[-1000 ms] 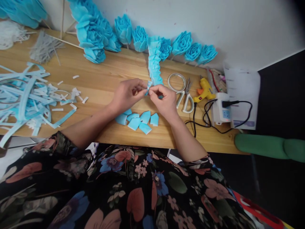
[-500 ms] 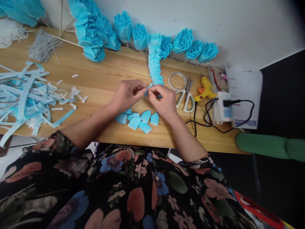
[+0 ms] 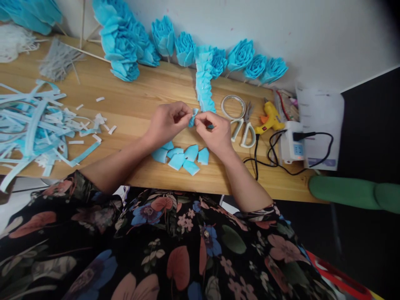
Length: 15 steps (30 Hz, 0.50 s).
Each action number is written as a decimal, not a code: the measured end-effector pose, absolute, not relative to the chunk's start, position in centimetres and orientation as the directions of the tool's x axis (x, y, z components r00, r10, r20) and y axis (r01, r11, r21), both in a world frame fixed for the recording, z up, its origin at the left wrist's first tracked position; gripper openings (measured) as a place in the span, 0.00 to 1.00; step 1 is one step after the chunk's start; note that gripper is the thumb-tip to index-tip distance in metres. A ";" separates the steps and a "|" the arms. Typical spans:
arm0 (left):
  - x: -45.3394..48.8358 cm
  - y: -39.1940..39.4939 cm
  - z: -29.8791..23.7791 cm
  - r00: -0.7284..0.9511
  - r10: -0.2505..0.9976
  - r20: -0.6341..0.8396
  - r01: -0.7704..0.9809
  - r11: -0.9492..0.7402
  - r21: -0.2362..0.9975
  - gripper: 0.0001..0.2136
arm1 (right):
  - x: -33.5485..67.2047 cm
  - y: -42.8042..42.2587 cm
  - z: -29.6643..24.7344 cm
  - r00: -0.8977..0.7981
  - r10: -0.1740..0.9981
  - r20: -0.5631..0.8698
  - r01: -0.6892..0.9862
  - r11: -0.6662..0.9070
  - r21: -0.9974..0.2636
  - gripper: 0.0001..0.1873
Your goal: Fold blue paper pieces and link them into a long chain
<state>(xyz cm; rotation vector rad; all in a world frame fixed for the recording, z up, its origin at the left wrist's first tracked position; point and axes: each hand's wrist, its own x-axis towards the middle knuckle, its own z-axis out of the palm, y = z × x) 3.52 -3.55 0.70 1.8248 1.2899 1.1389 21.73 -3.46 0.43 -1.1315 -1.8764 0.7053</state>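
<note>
Between the fingertips of both hands is a small blue petal [image 3: 193, 118], creased and partly covered by the fingers. My left hand [image 3: 170, 121] pinches its left side. From the right, my right hand [image 3: 215, 130] pinches the other edge with thumb and forefinger. Just behind my right hand, a row of overlapping blue petals [image 3: 204, 85] runs back toward the wall; its near end is hidden by the hand. Several loose blue petals [image 3: 176, 160] lie on the wooden table [image 3: 150, 89] below my hands.
Blue flowers [image 3: 240, 55] line the wall. To the right are a tape roll [image 3: 222, 107], scissors [image 3: 248, 129], a yellow glue gun [image 3: 271, 116] and a white power strip [image 3: 290, 143] with black cords. Cut blue and white strips [image 3: 31, 125] heap at left. A green armrest-like pad [image 3: 343, 191] meets the right corner.
My fingertips have drawn slightly apart, and more of the small petal shows between them. The whole view has shifted a little; the other things lie as before.
</note>
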 end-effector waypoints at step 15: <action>3.5 -2.8 0.3 0.024 0.983 0.184 0.032 -0.185 0.982 0.09 | 22.1 -2.9 0.5 -0.190 0.949 0.251 0.313 0.301 -0.901 0.11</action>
